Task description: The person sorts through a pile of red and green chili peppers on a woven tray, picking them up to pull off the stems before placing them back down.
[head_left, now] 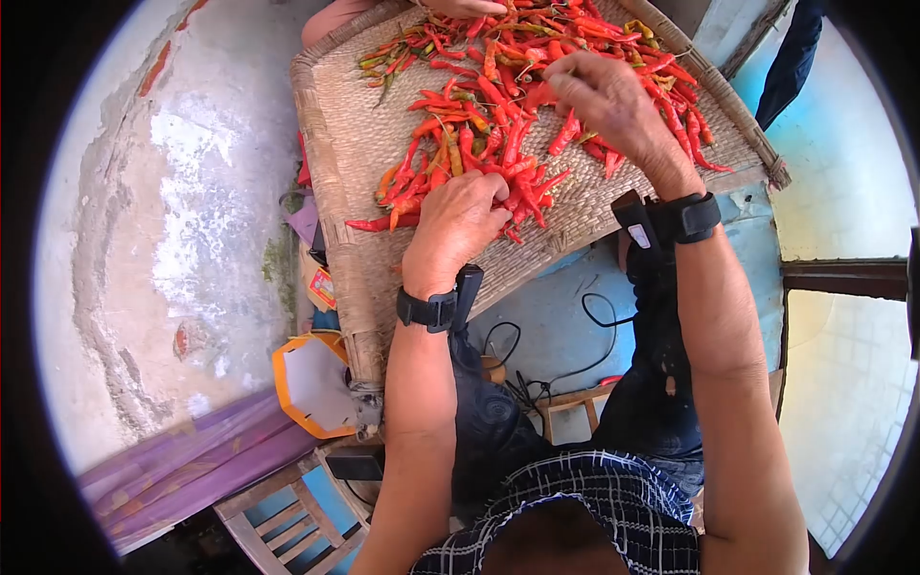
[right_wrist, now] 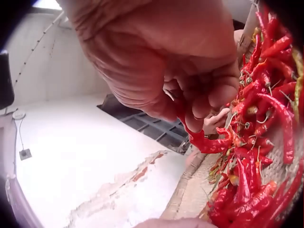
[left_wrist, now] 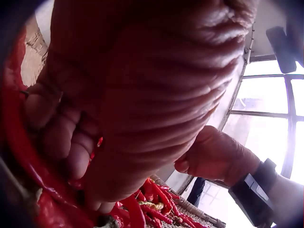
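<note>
Red chili peppers [head_left: 517, 134], some orange or greenish, lie heaped on a woven tray [head_left: 335, 163]. Over the right part of the heap, my right hand [head_left: 609, 105] pinches one red chili pepper [right_wrist: 206, 142]; in the right wrist view it hangs below the fingertips. My left hand [head_left: 460, 220] is low at the heap's near edge, its fingers curled among the peppers. Red pepper skin [left_wrist: 28, 156] shows right beside those fingers in the left wrist view, and the palm hides most of what they grip.
Another person's hand [head_left: 465, 8] reaches over the tray's far edge. A peeling wall [head_left: 211, 192] stands at left, with an orange-rimmed container [head_left: 311, 388] below the tray. Black cables [head_left: 546, 383] lie under it, and a windowed door [head_left: 843, 335] is at right.
</note>
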{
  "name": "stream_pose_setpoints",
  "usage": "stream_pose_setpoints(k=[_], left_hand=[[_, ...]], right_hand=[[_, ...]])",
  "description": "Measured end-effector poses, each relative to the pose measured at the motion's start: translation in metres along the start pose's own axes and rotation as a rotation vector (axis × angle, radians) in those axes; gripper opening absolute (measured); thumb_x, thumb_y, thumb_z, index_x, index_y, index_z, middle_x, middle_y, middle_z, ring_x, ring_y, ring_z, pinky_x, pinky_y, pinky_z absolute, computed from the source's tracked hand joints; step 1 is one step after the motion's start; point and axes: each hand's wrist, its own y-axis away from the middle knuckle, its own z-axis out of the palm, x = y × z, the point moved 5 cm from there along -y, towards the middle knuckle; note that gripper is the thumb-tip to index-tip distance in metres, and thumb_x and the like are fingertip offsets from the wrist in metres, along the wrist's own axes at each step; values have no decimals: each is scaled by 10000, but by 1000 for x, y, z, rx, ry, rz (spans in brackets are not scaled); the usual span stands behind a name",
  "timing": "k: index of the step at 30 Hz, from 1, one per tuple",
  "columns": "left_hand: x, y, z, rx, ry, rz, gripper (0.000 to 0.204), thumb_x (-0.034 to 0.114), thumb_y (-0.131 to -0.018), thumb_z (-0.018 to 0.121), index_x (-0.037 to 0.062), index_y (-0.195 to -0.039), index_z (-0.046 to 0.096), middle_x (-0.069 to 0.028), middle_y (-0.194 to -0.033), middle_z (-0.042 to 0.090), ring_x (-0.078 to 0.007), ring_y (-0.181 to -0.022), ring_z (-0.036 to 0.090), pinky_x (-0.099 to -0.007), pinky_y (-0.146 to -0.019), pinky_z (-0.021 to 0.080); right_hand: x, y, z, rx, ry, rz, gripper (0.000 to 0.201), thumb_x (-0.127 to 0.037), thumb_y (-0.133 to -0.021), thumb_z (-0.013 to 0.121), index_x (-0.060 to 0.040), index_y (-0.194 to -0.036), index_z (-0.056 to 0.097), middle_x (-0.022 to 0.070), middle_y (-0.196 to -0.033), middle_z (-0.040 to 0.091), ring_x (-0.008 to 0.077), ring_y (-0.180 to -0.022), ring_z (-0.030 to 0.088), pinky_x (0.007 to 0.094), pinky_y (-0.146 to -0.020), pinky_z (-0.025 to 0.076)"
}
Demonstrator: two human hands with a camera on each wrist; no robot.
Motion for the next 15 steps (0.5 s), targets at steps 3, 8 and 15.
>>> stream_pose_setpoints(k=[3,8,15], left_hand=[[2,0,2,25,-63,30,205,170,-733,656,24,-867,604,-131,-805,599,-283,-754,592,-380,-674,443],[2,-4,0,-32,3,-71,184,155,-742,645,21,-857,593,-131,-804,586,-286,-762,585,-375,-680,444],[-7,-1,-19,142,132,-145,157,135,-779,586,35,-894,548,-136,-764,598,-305,-716,582,-396,-660,448]], right_hand=[[14,-1,-27,268,-412,147,335,-288,-886,550,0,-1054,576,55,-822,641,125,-701,572,256,-622,465],[27,9,-8,280,-527,372,367,-235,-884,573,32,-1132,532,83,-903,640,92,-674,541,239,-601,468],[15,36,75,-434,514,-192,215,-46,-742,570,-54,-953,613,187,-876,614,331,-805,609,388,-705,501]])
